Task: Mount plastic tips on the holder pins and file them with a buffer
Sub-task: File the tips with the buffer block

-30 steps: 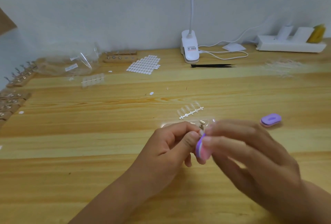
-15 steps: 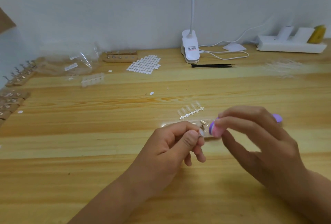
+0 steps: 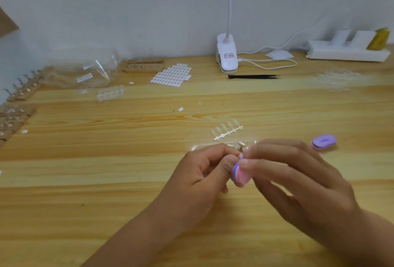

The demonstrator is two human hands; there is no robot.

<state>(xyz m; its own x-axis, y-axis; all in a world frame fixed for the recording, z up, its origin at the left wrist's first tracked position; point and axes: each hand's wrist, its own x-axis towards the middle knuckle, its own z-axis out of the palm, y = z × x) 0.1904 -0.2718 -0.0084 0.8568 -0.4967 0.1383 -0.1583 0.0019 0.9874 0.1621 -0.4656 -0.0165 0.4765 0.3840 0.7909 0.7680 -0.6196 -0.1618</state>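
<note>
My left hand pinches a small clear plastic tip between thumb and forefinger, just above a clear holder with metal pins on the table. My right hand grips a small pink and purple buffer and holds it against the tip. A strip of clear tips on a sprue lies behind the hands. A second purple buffer lies to the right on the table.
A clip lamp and black tweezers stand at the back. A sheet of white stickers, wooden holder blocks, a plastic bag and a power strip line the rear. More wooden holders sit at the left edge.
My right hand carried the buffer up and right, away from the tip, then brought it back down against the tip. My left hand stayed in place.
</note>
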